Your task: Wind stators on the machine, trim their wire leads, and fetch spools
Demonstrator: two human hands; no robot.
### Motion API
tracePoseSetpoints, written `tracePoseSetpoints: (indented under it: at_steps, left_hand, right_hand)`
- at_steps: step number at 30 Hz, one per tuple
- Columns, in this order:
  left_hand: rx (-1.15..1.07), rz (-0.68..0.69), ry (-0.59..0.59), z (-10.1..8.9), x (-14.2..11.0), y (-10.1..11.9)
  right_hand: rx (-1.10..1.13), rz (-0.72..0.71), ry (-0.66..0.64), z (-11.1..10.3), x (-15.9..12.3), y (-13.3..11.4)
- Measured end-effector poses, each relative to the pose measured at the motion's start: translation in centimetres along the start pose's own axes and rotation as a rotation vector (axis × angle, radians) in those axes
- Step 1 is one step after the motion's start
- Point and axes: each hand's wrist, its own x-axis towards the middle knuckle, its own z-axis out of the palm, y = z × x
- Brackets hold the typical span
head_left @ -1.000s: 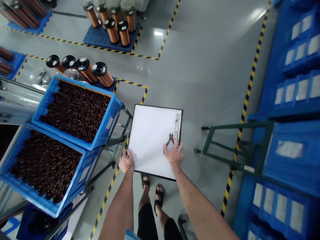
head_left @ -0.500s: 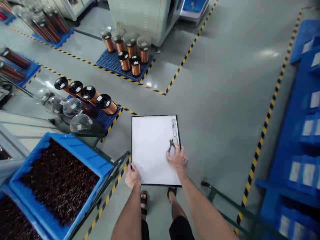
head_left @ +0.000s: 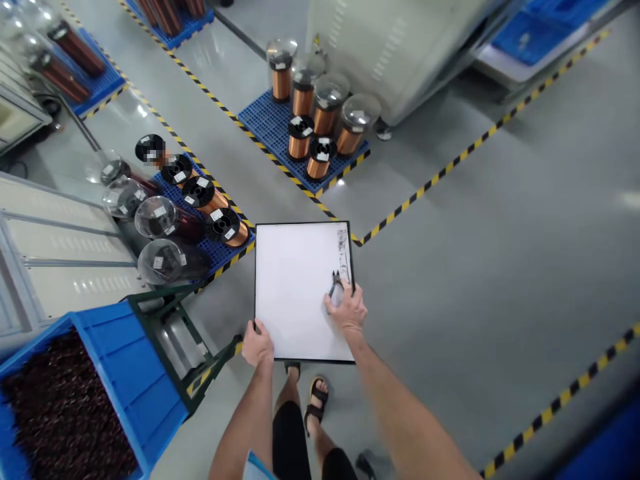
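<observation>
Our left hand (head_left: pixel 257 345) grips the lower left edge of a white-faced board (head_left: pixel 295 287) at twelve o'clock, our right hand (head_left: pixel 349 315) closes on diagonal cutters (head_left: pixel 336 284) against it, and copper wire spools (head_left: pixel 300 141) stand at eleven o'clock.

Single head-worn camera, high above, faces forward and down past left hand (head_left: pixel 257 343) and right hand (head_left: pixel 347 313) onto nearby white board (head_left: pixel 295 287); far floor (head_left: pixel 465 280) probably warped by wide lens.
</observation>
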Motion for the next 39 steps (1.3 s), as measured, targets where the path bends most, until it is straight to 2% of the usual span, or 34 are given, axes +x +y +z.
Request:
tracePoseSetpoints:
  at_steps: [5, 10, 13, 18, 22, 26, 34, 39]
  left_hand:
    - [-0.090, -0.120, 0.004, -2.1, 4.5, 11.8]
    - [-0.136, -0.221, 0.009, -4.8, 9.9, 23.2]
    - [-0.138, -0.267, 0.013, -6.7, 13.8, 28.8]
    - [-0.154, -0.345, 0.014, -10.4, 21.3, 37.4]
    - [-0.207, -0.438, 0.008, -14.0, 28.4, 44.6]
    - [-0.242, -0.527, 0.015, -17.5, 36.4, 51.1]
    - [-0.260, -0.601, 0.047, -24.5, 53.2, 61.3]
    - [-0.270, -0.619, 0.063, -29.9, 65.4, 67.9]
  right_hand:
    - [-0.039, -0.145, -0.024, -0.4, 15.8, -4.8]
    - [-0.049, -0.293, -0.003, 0.1, 31.8, -11.3]
    - [-0.021, -0.377, 0.009, 0.6, 39.6, -15.7]
    - [-0.019, -0.474, -0.022, 0.9, 50.7, -23.8]
    - [-0.058, -0.540, -0.027, 1.1, 59.9, -31.8]
    - [-0.084, -0.605, -0.058, 1.8, 68.8, -40.9]
    - [-0.069, -0.683, -0.106, 3.9, 84.0, -59.2]
    - [-0.048, -0.730, -0.093, 5.7, 93.5, -71.4]
